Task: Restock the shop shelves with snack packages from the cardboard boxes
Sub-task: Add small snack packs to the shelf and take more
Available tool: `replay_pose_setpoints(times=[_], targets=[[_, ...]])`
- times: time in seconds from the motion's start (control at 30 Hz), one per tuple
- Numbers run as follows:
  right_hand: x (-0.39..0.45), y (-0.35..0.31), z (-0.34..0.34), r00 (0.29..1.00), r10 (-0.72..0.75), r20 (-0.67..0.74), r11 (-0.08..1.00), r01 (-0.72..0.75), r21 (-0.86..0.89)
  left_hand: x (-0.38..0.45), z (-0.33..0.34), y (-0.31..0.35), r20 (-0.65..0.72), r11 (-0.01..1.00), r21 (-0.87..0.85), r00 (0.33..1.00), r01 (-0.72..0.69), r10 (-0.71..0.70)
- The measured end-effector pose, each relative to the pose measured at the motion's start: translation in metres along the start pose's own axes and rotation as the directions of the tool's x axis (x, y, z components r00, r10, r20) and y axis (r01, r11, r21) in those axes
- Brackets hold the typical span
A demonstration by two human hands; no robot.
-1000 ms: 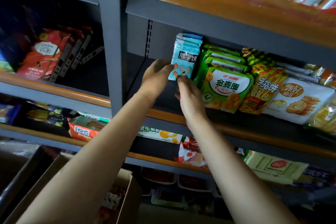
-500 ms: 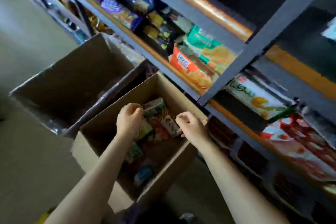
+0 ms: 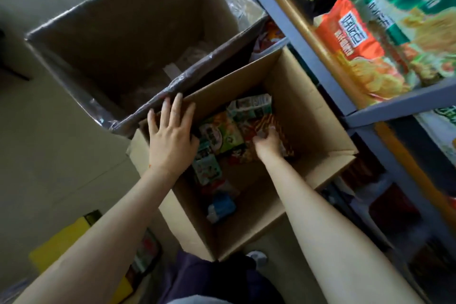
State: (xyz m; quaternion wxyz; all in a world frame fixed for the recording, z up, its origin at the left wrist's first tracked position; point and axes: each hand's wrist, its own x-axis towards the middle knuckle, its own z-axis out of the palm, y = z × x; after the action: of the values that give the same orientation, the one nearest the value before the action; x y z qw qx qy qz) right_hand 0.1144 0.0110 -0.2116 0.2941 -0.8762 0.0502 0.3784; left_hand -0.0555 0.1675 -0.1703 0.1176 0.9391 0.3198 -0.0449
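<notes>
While you lean over the open cardboard box (image 3: 291,96), the snack packages (image 3: 222,131) lie heaped at its bottom, straight below and ahead of both hands, with the shop shelves (image 3: 291,29) rising just to your right. Beyond it stands a larger, plastic-lined box (image 3: 118,39), touching its far wall. Your left hand (image 3: 170,138) is spread flat, fingers straight, resting at the box's far-left rim. Your right hand (image 3: 267,142) is deeper and nearer the goods, fingers curled onto an orange striped packet (image 3: 271,124), whose long axis runs away from you toward the shelves. I can't tell whether that grip is closed: the fingertips are hidden, and blur smears the labels. A blue packet (image 3: 222,206) lies nearest you.
</notes>
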Motion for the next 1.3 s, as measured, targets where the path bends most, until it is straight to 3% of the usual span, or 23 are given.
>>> replay_pose_setpoints(times=[0.13,0.27,0.33,0.4,0.57,0.67,0.73,0.77,0.83,0.9,1.03,1.2,1.3], targets=[[0.05,-0.014,0.013,0.975,-0.18,-0.131,0.964,0.148,-0.222,-0.001,0.006,-0.004,-0.049,1.0,-0.015,0.999,-0.017,0.016],[0.098,-0.017,0.02,0.942,-0.331,-0.054,0.815,0.256,-0.52,0.001,0.006,-0.002,-0.063,0.999,-0.033,0.998,-0.007,0.004],[0.115,-0.019,0.022,0.94,-0.339,0.029,0.72,0.279,-0.636,0.002,0.008,-0.002,-0.086,1.0,-0.031,0.996,-0.004,0.001],[0.126,-0.017,0.026,0.952,-0.301,0.052,0.642,0.242,-0.727,0.001,0.01,-0.004,-0.101,1.0,-0.031,0.995,-0.003,0.0],[0.123,0.004,0.028,0.95,-0.297,-0.098,0.462,0.053,-0.885,0.001,0.011,-0.004,-0.122,0.999,-0.039,0.992,-0.018,0.013],[0.116,0.017,0.029,0.895,-0.434,-0.107,0.356,0.061,-0.932,0.001,0.012,-0.004,-0.121,0.999,-0.034,0.993,-0.016,0.011],[0.115,0.018,0.032,0.867,-0.497,-0.029,0.319,0.151,-0.936,0.001,0.012,-0.004,-0.118,1.0,-0.026,0.993,-0.013,0.01],[0.114,0.019,0.034,0.87,-0.493,0.024,0.352,0.224,-0.909,0.001,0.012,-0.004,-0.117,1.0,-0.019,0.993,-0.013,0.011],[0.111,0.018,0.035,0.922,-0.38,0.077,0.544,0.29,-0.788,0.001,0.011,-0.004,-0.111,1.0,-0.012,0.994,-0.013,0.011],[0.11,0.022,0.031,0.961,-0.265,0.076,0.711,0.248,-0.658,0.0,0.011,-0.003,-0.104,1.0,-0.006,0.995,-0.009,0.008],[0.116,0.039,0.028,0.977,-0.184,0.109,0.89,0.212,-0.403,0.0,0.013,-0.003,-0.122,1.0,0.004,0.993,0.002,-0.001],[0.113,0.059,0.048,0.988,-0.147,0.054,0.949,0.157,-0.274,-0.001,0.017,-0.003,-0.152,1.0,0.003,0.988,-0.005,0.005],[0.112,0.054,0.053,0.985,-0.155,-0.071,0.901,0.111,-0.419,-0.002,0.018,-0.007,-0.167,1.0,0.002,0.986,-0.006,0.006]])
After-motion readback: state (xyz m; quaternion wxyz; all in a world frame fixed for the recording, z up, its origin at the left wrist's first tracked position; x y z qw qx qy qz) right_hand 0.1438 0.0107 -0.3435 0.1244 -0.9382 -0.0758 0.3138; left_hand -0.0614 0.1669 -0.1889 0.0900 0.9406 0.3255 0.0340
